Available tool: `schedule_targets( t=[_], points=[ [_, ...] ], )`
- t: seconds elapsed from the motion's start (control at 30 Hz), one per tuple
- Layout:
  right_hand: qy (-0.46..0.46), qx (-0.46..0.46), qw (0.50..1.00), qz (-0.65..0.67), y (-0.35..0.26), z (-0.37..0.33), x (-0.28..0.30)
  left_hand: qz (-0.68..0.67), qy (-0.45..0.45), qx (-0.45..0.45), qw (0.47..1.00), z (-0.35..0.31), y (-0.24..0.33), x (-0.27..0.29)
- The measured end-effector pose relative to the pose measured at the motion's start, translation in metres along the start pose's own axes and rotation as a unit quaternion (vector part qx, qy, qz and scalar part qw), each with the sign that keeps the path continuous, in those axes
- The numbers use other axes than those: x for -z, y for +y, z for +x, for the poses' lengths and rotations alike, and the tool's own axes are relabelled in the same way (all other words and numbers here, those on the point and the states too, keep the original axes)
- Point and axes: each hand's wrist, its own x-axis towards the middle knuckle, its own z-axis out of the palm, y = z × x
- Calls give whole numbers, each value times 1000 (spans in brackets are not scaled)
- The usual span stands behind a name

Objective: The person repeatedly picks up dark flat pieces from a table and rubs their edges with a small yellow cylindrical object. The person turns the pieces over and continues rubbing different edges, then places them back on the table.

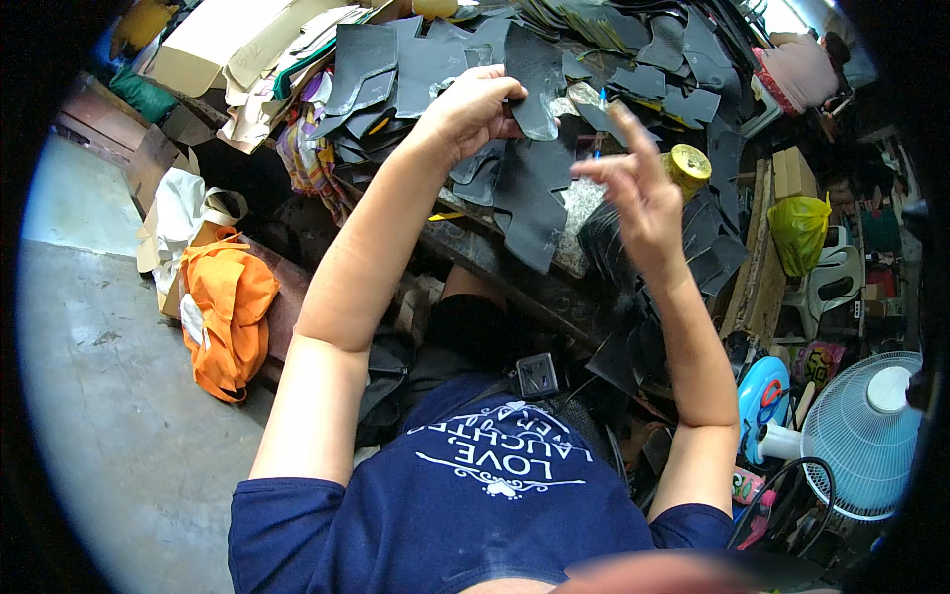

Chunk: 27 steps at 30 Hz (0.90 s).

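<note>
While pinching black piece [537, 84] lengthwise up-down in left grip [480, 107], upper centre, holds blurred right grip [641, 193] rightward; cannot tell whether closed on anything.

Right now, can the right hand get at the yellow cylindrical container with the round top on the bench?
Probably yes: the right hand, blurred, shows right beside the container, with nothing visible blocking the way; depth is hard to judge from this view.

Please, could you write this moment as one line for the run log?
left hand: holding dark flat piece | right hand: raised, blurred, near yellow container, hold unclear | around: more dark pieces
</note>
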Motion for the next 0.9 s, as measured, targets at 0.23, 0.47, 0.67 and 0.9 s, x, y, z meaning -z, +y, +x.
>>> schedule_targets(
  t=[0.23, 0.47, 0.67, 0.9],
  points=[
    [73, -2, 989, -132, 35, 28, 2, -64, -44, 25, 997, -36, -21, -2],
    [77, 75, 927, -360, 50, 48, 0, -105, -78, 19, 991, -50, -33, -7],
    [81, 116, 923, -356, 54, 52, -5, -77, -85, 12, 993, -55, -34, -7],
    [76, 109, 933, -335, 59, 44, 0, -72, 7, 16, 997, -42, -42, -17]
  ],
)
